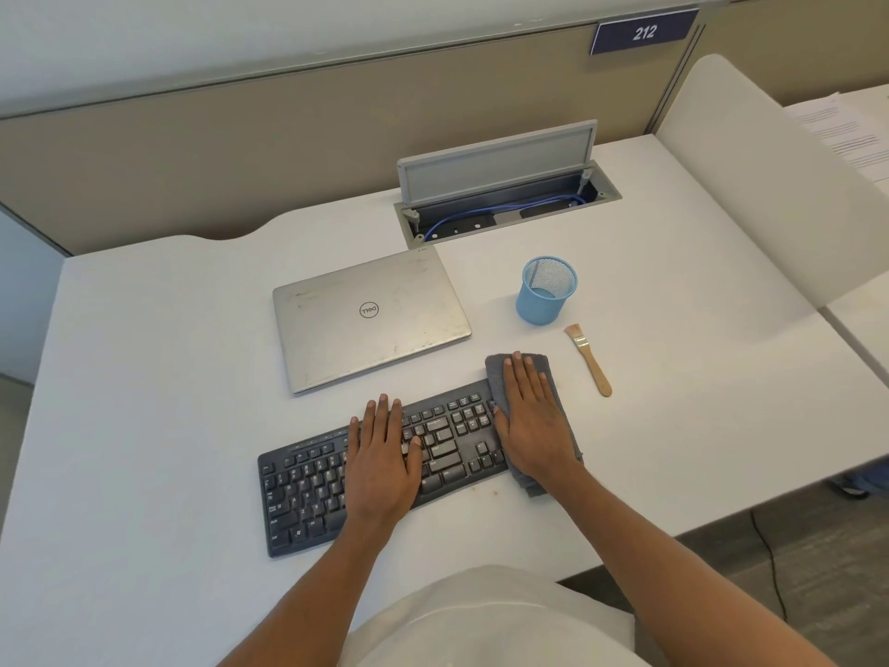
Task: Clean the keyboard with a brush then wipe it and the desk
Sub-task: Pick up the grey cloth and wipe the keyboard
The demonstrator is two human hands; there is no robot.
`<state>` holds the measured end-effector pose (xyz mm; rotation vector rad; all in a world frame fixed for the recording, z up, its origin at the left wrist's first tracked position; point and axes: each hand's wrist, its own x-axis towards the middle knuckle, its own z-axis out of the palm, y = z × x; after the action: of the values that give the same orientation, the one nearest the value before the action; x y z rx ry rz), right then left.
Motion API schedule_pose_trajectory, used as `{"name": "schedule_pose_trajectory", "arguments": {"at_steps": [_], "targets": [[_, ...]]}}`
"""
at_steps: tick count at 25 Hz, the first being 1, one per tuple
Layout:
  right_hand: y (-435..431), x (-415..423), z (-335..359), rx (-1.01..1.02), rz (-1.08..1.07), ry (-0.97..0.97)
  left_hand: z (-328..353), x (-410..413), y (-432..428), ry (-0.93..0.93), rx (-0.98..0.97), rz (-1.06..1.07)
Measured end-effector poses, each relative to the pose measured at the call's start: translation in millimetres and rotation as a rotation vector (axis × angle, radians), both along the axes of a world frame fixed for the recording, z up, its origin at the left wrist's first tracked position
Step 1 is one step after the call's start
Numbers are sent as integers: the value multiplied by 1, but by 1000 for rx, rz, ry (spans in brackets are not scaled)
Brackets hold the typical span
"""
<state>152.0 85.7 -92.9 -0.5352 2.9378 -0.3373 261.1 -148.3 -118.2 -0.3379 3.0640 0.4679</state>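
1. A white desk stands in an office booth, with a beige partition behind it.
2. Nearest, a black keyboard lies slanted on the desk. The left hand rests flat on its middle keys, fingers straight, holding nothing.
3. The right hand presses flat, fingers straight, on a grey cloth covering the keyboard's right end.
4. Near the cloth on its right, a wooden brush lies on the desk, apart from both hands.
5. Further stand a blue mesh cup and a closed silver laptop.
6. Farthest is an open cable box, and a sign reading 212.
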Motion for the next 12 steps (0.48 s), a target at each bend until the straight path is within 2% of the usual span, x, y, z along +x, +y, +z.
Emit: {"name": "schedule_pose_trajectory", "arguments": {"at_steps": [9,12], "targets": [[0,1,-7,-70,4,-27,-2,0,-1,-9,-24,-6],[-13,1,-9,-26,-41,-40,-2,0,0,-6,-22,-5]]}}
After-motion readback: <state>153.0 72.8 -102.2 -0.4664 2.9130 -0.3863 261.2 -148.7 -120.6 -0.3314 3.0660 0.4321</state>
